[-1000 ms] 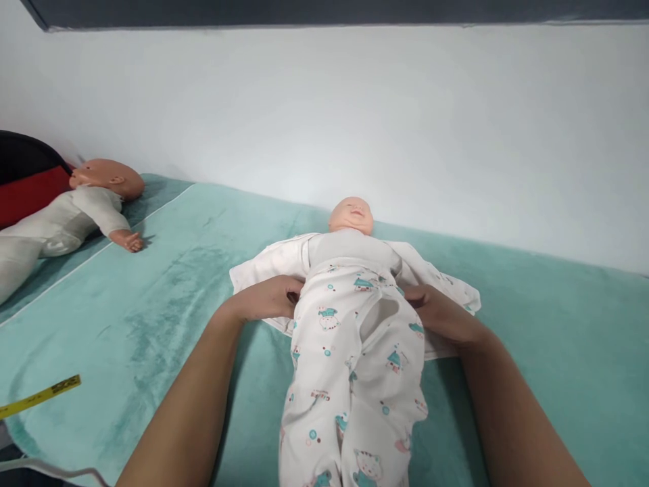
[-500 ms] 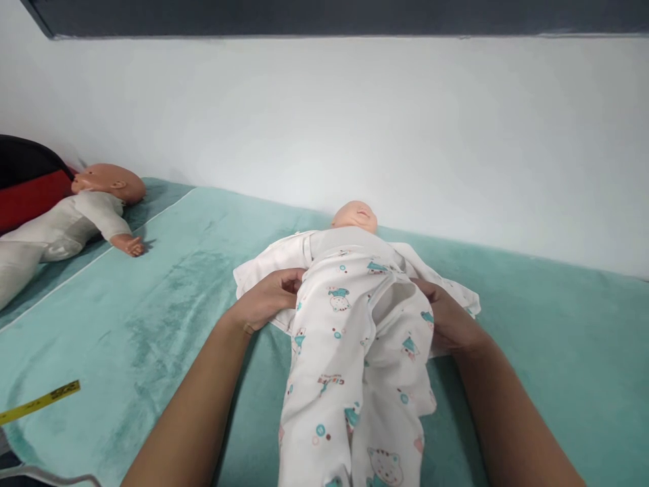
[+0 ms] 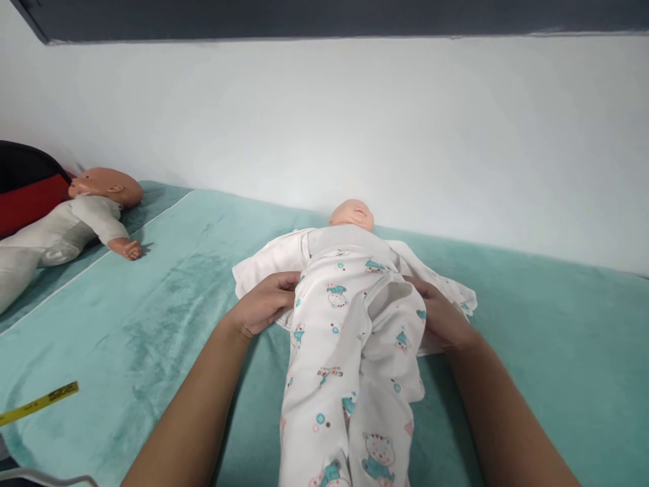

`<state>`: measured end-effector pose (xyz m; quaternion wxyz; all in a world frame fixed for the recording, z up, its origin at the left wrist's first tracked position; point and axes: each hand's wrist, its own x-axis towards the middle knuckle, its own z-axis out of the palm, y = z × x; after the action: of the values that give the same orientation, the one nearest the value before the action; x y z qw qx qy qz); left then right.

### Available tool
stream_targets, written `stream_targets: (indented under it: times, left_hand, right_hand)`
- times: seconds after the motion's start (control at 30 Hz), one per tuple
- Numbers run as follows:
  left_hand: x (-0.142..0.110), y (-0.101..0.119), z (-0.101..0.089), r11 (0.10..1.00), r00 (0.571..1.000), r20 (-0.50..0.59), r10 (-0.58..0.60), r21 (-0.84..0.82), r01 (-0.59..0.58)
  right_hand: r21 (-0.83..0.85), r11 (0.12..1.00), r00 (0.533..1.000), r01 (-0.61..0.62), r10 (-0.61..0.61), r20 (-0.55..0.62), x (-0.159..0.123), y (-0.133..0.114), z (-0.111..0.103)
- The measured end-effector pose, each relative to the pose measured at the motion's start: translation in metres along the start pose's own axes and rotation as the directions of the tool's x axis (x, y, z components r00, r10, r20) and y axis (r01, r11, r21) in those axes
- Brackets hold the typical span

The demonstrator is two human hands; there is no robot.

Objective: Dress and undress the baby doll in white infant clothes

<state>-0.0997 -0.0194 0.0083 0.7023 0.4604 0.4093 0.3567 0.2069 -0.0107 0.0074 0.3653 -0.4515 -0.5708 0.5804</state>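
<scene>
A baby doll [image 3: 351,214] lies on its back in front of me, its head toward the wall. It wears a white shirt [image 3: 274,258] with the sleeves spread out, and white baby pants [image 3: 324,338] printed with teal cats and hats. At the left side of the waist, my left hand [image 3: 268,302] has its fingers curled on the edge of the pants; the fingertips are partly covered. My right hand [image 3: 442,314] grips the opposite side, its fingers mostly hidden behind the cloth. The pants' right leg is bunched into a loose fold.
A teal blanket [image 3: 167,297] covers the surface. A second doll [image 3: 104,186] in a plain cream body lies at the far left beside a red and black bag [image 3: 35,199]. A yellow tape strip [image 3: 40,404] lies at the left. A white wall [image 3: 324,122] stands behind.
My right hand has moved slightly inward, and the pants' right side has shifted a little left with it. My left hand stays almost in place.
</scene>
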Motion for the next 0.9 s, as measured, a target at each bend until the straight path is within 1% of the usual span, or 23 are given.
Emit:
stream_targets:
  times: [0.13, 0.27, 0.33, 0.43, 0.5, 0.6, 0.67, 0.77, 0.9]
  left_hand:
    - [-0.001, -0.002, 0.0, 1.0, 0.999, -0.052, 0.0, -0.021, -0.001]
    - [-0.002, -0.003, -0.001, 1.0, 0.999, -0.034, -0.002, -0.01, 0.001]
    - [-0.002, -0.002, -0.001, 1.0, 1.0, -0.007, -0.002, 0.007, 0.002]
    - [-0.003, -0.001, -0.002, 0.999, 1.0, 0.009, -0.009, 0.032, 0.009]
    - [-0.003, 0.0, -0.001, 0.999, 1.0, 0.0, -0.025, 0.046, 0.025]
    - [-0.003, 0.001, 0.002, 0.998, 0.998, -0.047, -0.041, 0.045, 0.043]
    - [-0.002, 0.001, 0.005, 0.999, 0.996, -0.081, -0.032, 0.021, 0.034]
    - [-0.001, 0.001, 0.009, 1.0, 0.993, -0.118, -0.022, -0.012, 0.021]
    - [-0.002, 0.002, 0.013, 0.999, 0.991, -0.13, -0.04, -0.022, 0.037]
  right_hand:
    - [0.113, 0.994, 0.999, -0.009, 0.013, -0.032, 0.001, 0.007, 0.003]
    - [0.169, 0.985, 0.999, -0.048, 0.049, -0.006, -0.002, 0.012, -0.001]
    - [0.124, 0.991, 0.998, -0.056, 0.051, 0.041, -0.003, 0.012, -0.004]
    - [-0.005, 0.999, 0.993, -0.045, 0.045, 0.111, -0.005, 0.005, -0.007]
    - [-0.082, 0.996, 0.988, -0.036, 0.047, 0.144, -0.005, -0.003, -0.006]
    - [-0.164, 0.986, 0.983, -0.001, 0.031, 0.179, -0.005, -0.011, -0.002]
    - [-0.181, 0.983, 0.984, 0.03, 0.002, 0.178, -0.004, -0.011, 0.0]
    - [-0.153, 0.987, 0.987, 0.056, -0.032, 0.155, -0.002, -0.004, -0.002]
    - [-0.112, 0.993, 0.99, 0.028, -0.012, 0.141, -0.001, 0.004, -0.005]
